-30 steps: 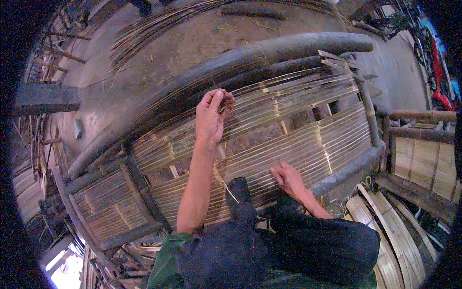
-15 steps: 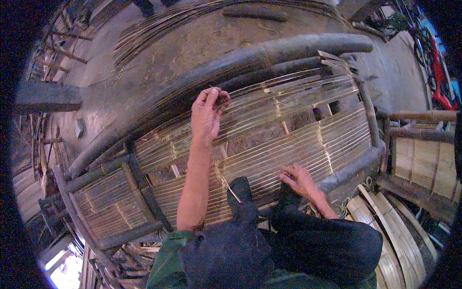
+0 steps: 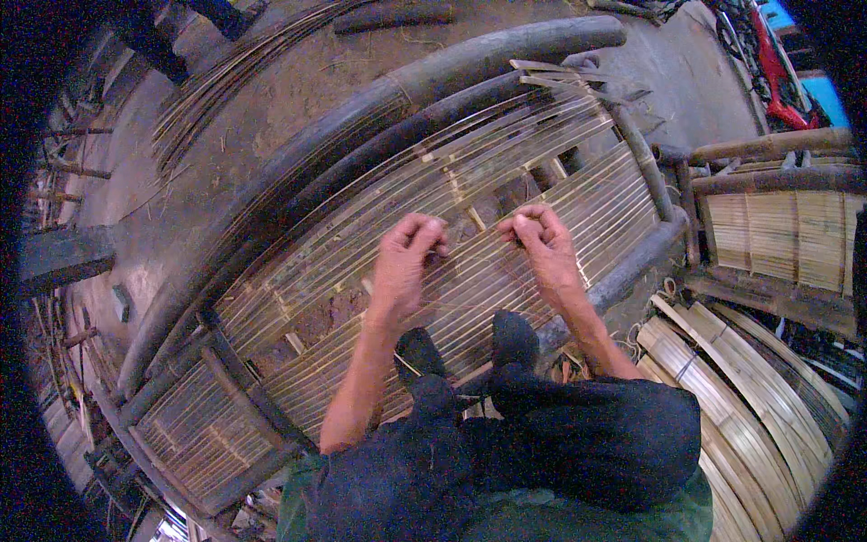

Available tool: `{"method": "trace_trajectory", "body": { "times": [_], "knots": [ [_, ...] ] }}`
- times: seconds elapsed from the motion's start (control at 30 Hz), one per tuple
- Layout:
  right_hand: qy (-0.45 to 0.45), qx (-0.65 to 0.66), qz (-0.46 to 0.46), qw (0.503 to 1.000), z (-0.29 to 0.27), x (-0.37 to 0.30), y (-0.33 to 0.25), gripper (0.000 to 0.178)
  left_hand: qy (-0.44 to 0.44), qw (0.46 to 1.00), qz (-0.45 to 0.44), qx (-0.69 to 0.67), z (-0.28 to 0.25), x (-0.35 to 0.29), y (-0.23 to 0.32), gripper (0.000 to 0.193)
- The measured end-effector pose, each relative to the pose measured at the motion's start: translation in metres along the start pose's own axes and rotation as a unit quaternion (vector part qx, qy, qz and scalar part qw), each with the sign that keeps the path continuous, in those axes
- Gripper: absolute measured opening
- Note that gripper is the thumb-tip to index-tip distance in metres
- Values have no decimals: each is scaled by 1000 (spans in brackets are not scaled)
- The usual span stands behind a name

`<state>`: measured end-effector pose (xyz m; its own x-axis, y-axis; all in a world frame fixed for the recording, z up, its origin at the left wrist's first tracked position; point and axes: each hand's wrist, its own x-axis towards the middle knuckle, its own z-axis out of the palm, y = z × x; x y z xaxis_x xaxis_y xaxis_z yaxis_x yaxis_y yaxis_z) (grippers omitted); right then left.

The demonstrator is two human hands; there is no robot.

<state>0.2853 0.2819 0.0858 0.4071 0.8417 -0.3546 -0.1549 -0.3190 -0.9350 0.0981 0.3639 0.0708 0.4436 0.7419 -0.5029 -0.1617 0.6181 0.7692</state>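
Observation:
Over the middle of a long slatted bamboo seat (image 3: 623, 194), my left hand (image 3: 414, 257) is raised with its thumb and fingers pinched together. Level with it, a short gap to the right, my right hand (image 3: 545, 248) is closed in a similar pinch. Whatever lies between the fingertips is too small to make out; thin strands may run near them. Narrow light slats cross short bamboo pieces (image 3: 477, 219), with dark gaps between some. My feet, in dark footwear (image 3: 515, 339), rest on the near slats.
A thick bamboo pole (image 3: 506, 45) bounds the far side. Split bamboo strips (image 3: 736, 384) lie stacked at near right, below another slatted panel (image 3: 768, 237). Long thin strips (image 3: 237, 81) lie on the far floor. Another person's dark-clothed legs (image 3: 149, 41) stand at upper left.
My right hand has come up from beside my knee toward my left hand. The left hand sits lower and nearer in view. The view has shifted, and another person's legs now show more at upper left.

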Motion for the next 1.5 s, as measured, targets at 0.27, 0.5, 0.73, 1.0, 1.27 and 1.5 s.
{"method": "trace_trajectory", "body": {
  "times": [0.27, 0.5, 0.73, 1.0, 1.27, 1.5],
  "knots": [
    [-23, -62, 45, 997, 24, -14, 0, 21, 6, 1000, 15, -25, 35, -4, -20, 15],
    [-31, -104, 25, 994, 26, -15, 6, 23, 19, 999, 27, -11, 31, -1, -29, 17],
    [-26, -175, -44, 983, 30, -15, 8, 24, -3, 997, 76, 27, 20, 1, -38, 17],
    [-305, -223, -44, 925, 26, -14, -13, 27, 38, 983, 166, 72, 20, -3, 21, 8],
    [-218, -283, 152, 922, -172, -50, -103, 27, -47, 937, 93, -334, -74, 9, 104, 10],
    [-46, -250, 134, 958, -229, -104, -66, 27, -71, 988, 96, -103, 2, 33, 55, 11]
  ]
}}
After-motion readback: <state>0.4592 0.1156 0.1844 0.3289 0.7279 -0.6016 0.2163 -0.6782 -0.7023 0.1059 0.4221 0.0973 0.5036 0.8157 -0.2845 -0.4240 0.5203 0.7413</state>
